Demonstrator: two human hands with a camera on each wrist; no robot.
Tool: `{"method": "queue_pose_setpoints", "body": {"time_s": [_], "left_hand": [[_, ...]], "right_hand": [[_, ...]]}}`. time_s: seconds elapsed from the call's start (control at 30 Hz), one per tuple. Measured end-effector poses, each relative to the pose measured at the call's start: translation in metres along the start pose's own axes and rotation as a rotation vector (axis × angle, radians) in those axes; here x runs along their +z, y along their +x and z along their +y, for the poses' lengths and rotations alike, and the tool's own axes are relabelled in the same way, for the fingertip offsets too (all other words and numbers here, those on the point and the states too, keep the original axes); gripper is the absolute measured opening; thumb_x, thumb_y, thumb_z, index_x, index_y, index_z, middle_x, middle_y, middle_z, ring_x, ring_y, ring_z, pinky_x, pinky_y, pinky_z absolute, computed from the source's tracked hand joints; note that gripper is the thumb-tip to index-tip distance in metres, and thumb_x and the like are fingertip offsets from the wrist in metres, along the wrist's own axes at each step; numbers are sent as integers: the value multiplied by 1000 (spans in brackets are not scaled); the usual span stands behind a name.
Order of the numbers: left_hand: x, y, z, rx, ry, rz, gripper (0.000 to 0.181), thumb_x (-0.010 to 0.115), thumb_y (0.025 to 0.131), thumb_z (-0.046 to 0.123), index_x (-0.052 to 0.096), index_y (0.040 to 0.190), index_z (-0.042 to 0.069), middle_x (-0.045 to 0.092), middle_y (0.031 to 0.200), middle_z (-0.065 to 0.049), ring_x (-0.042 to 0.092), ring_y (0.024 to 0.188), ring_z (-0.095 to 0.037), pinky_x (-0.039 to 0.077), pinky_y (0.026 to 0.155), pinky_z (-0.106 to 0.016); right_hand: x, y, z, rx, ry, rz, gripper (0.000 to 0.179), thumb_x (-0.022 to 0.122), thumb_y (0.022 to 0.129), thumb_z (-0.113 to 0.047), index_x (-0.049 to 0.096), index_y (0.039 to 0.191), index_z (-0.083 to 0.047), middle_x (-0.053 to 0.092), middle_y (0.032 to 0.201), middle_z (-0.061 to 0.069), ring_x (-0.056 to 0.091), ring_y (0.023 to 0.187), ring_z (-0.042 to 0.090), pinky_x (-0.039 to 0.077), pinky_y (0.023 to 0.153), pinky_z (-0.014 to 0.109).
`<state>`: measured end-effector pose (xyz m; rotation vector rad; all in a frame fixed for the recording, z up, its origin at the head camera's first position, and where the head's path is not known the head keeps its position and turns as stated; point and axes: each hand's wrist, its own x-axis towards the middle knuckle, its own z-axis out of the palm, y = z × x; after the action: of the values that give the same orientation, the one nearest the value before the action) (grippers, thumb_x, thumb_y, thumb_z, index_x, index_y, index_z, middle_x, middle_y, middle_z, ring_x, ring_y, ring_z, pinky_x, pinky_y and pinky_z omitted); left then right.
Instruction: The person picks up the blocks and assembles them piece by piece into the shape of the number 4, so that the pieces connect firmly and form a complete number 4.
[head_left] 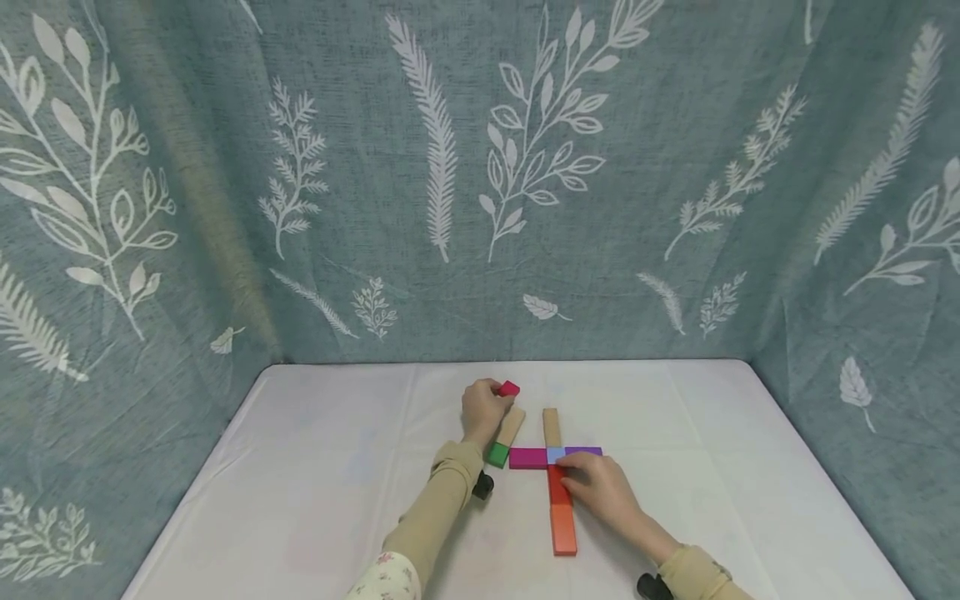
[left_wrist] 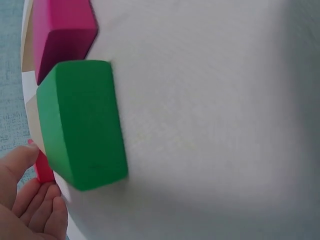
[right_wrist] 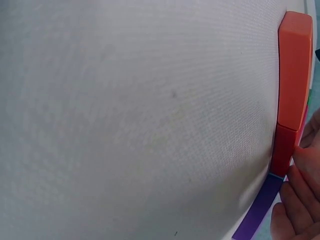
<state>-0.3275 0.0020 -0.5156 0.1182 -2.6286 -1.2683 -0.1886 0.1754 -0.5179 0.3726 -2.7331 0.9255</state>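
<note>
My left hand (head_left: 483, 410) pinches a small red block (head_left: 508, 388) between thumb and fingers at the back of the layout. Below it a natural wood block (head_left: 512, 427) lies slanted, its near end against a green block (head_left: 498, 455). My right hand (head_left: 600, 487) rests over a cross of blocks, fingertips by the light blue block (head_left: 555, 455) and thumb touching the long red block (head_left: 558, 487). Around the light blue block lie a magenta block (head_left: 528, 458), a purple block (head_left: 588, 451) and another wood block (head_left: 552, 427). An orange block (head_left: 563, 533) continues the red one.
A white cloth (head_left: 322, 467) covers the table. Behind and at both sides hangs a blue-green curtain (head_left: 345, 167) with white leaf prints. Dark wrist devices show beside the sleeves (head_left: 442, 492).
</note>
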Motion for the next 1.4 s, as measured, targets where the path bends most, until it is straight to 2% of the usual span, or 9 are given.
{"method": "queue_pose_setpoints", "body": {"time_s": [0.27, 0.4, 0.57, 0.87, 1.0, 1.4], "left_hand": [[-11, -6, -2, -22, -30, -69, 23, 77, 77, 13, 73, 96, 1, 72, 86, -11, 65, 77, -20, 53, 64, -32], [-17, -1, 1, -17, -40, -56, 23, 76, 77, 12, 73, 96, 1, 72, 87, -12, 65, 80, -21, 54, 67, -33], [-21, 10, 2, 42, -34, -44, 21, 78, 75, 10, 74, 93, -1, 73, 86, -13, 66, 80, -23, 54, 69, -33], [-38, 23, 7, 205, -42, -96, 24, 75, 78, 6, 72, 100, -4, 72, 94, -18, 67, 90, -31, 54, 79, -40], [-46, 31, 13, 232, -30, -144, 25, 75, 79, 8, 72, 102, -2, 73, 97, -17, 67, 93, -30, 54, 82, -39], [-64, 52, 23, 338, -104, -352, 30, 73, 82, 9, 69, 109, -2, 70, 108, -17, 67, 101, -29, 55, 85, -33]], "right_hand": [[0, -2, -3, 7, -20, -20, 26, 77, 73, -1, 74, 99, -6, 74, 96, 5, 68, 94, 22, 55, 83, 38], [-1, 0, -3, 9, -13, -10, 26, 77, 73, -1, 74, 99, -4, 74, 96, 6, 68, 94, 22, 55, 83, 38], [-5, 2, -3, 24, 0, -19, 27, 77, 73, -1, 74, 100, -4, 73, 98, 7, 68, 95, 23, 54, 84, 39], [-3, 2, -1, 42, 9, -45, 26, 76, 76, -3, 73, 102, -6, 73, 101, 6, 67, 98, 23, 54, 86, 40], [-3, 2, -1, 45, 10, -54, 26, 76, 76, -3, 73, 102, -6, 73, 101, 5, 67, 99, 23, 54, 85, 40], [-4, 2, -1, 41, 18, -58, 27, 75, 76, -2, 73, 103, -5, 73, 102, 6, 67, 98, 23, 54, 85, 40]]}}
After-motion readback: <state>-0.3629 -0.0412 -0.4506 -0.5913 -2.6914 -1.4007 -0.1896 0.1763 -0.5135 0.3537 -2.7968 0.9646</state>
